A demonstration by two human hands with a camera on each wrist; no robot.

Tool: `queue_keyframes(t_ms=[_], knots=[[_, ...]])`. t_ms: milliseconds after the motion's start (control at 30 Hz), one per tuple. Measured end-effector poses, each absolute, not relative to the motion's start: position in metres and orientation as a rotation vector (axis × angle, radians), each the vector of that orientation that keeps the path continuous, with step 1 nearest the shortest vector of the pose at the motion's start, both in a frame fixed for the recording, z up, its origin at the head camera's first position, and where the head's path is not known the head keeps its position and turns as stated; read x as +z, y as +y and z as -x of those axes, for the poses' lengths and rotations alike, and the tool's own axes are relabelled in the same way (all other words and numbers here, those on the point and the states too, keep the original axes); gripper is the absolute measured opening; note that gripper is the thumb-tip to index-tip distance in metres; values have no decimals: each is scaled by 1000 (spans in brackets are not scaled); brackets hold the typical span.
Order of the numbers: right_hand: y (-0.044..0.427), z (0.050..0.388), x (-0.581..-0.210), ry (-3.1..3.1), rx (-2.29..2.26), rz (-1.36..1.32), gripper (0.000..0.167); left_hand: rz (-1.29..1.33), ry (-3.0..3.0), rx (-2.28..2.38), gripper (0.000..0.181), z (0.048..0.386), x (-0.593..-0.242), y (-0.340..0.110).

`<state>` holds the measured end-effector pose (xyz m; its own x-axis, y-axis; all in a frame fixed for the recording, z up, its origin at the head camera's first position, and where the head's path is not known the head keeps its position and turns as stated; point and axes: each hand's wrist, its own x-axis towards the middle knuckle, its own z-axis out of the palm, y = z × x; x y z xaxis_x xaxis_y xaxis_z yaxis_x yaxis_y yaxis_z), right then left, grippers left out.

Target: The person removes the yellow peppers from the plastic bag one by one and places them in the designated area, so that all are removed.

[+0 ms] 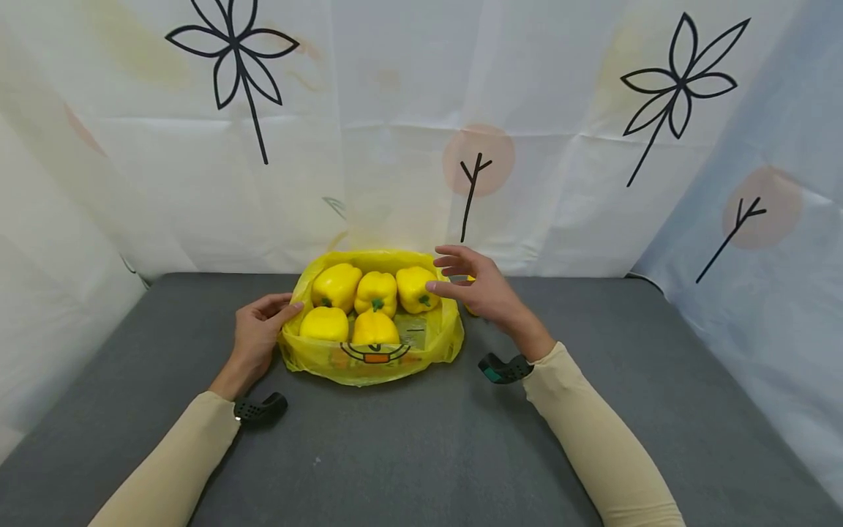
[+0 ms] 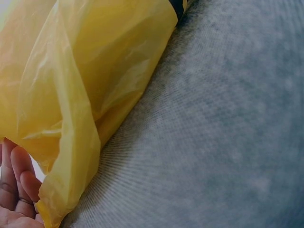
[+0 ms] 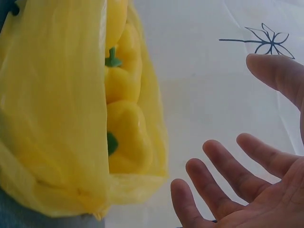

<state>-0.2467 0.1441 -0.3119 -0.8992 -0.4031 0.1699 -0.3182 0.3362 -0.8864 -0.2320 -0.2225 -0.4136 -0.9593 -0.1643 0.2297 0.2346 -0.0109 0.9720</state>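
Observation:
A yellow plastic bag (image 1: 369, 369) lies with its mouth spread wide on the grey table. Inside it sit several yellow bell peppers (image 1: 337, 287), their green stems showing on some. At the bag's left rim my left hand (image 1: 257, 333) pinches the plastic; in the left wrist view, its fingers (image 2: 21, 164) appear beside the bag's edge and the thumb is hidden. My right hand (image 1: 481, 289) hovers by the right rim, its fingers spread and nothing held. Partly behind that hand, a yellow object (image 1: 470, 310) shows outside the bag, mostly hidden.
The grey tabletop (image 1: 395, 454) stretches around the bag on both sides and in front. A pale cloth backdrop (image 1: 395, 168) with plant drawings hangs just behind the bag and along the sides. Dark bands (image 1: 503, 368) are worn on both wrists.

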Motion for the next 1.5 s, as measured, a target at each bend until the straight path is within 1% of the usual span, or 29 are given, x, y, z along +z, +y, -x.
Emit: queue_keyframes(t_ms=[567, 800, 967, 1100, 1233, 1500], knots=[[112, 247, -310, 2409, -1684, 754, 59, 77, -1980, -2050, 29, 234, -416, -223], [107, 247, -320, 2379, -1659, 760, 60, 68, -2007, -2057, 32, 233, -414, -224], [104, 245, -326, 2363, -1630, 765, 59, 64, -2008, -2067, 29, 233, -414, -224], [100, 243, -331, 2351, -1592, 767, 63, 58, -2000, -2072, 25, 234, -414, -224], [98, 243, -335, 2327, -1538, 782, 66, 55, -2005, -2071, 25, 234, -414, -224], [95, 241, -343, 2298, -1441, 813, 65, 62, -2009, -2060, 24, 234, -414, -225]])
